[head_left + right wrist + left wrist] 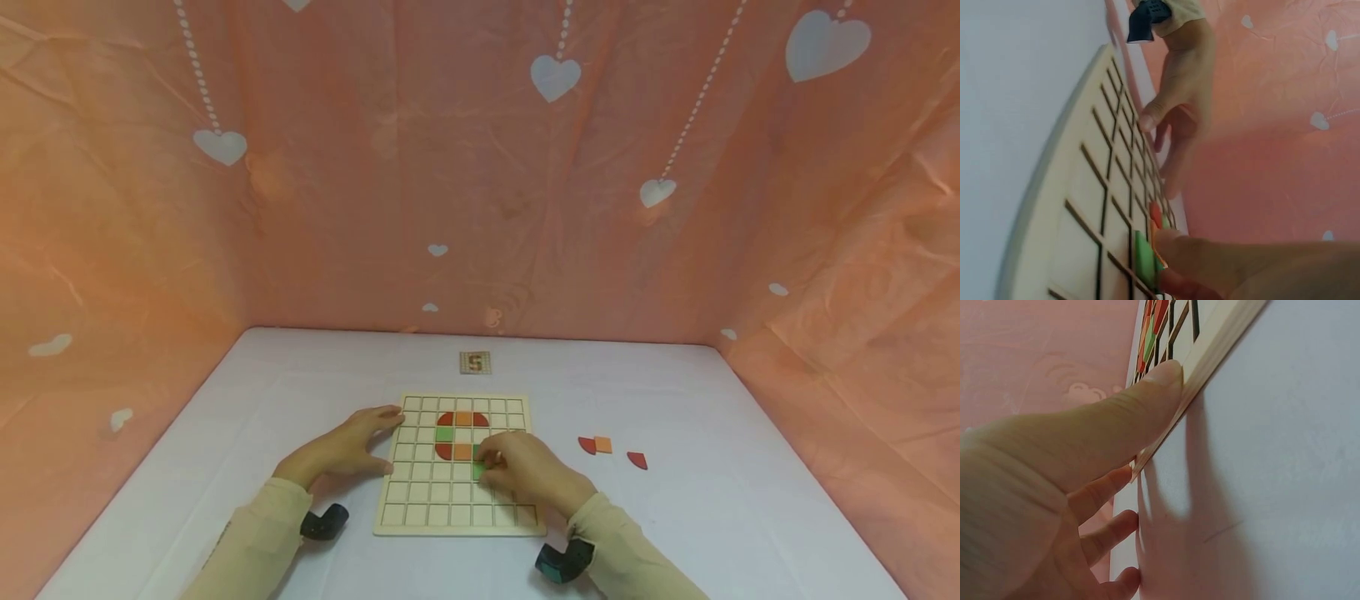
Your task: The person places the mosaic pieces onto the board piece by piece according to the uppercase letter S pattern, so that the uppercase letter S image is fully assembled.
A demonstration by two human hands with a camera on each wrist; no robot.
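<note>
A wooden grid board (pixel 420 493) lies on the white table with red, orange and green tiles in its cells. My left hand (pixel 348 446) rests along the board's left edge, fingers spread; in the left wrist view its thumb (pixel 1141 403) touches the rim. My right hand (pixel 532 468) is over the board's right half, fingertips curled at a green tile (pixel 1144 259) that stands proud of the grid. Fingers partly hide this tile. Near it are an orange square tile (pixel 462 452), a red quarter-round tile (pixel 444 452) and another green tile (pixel 445 433).
Right of the board lie a red quarter-round tile (pixel 587 446), an orange square tile (pixel 603 445) and another red quarter-round piece (pixel 637 460). Beyond the board is a small pattern card (pixel 476 362). Pink-orange cloth (pixel 480 208) with hearts encloses the table's back and sides.
</note>
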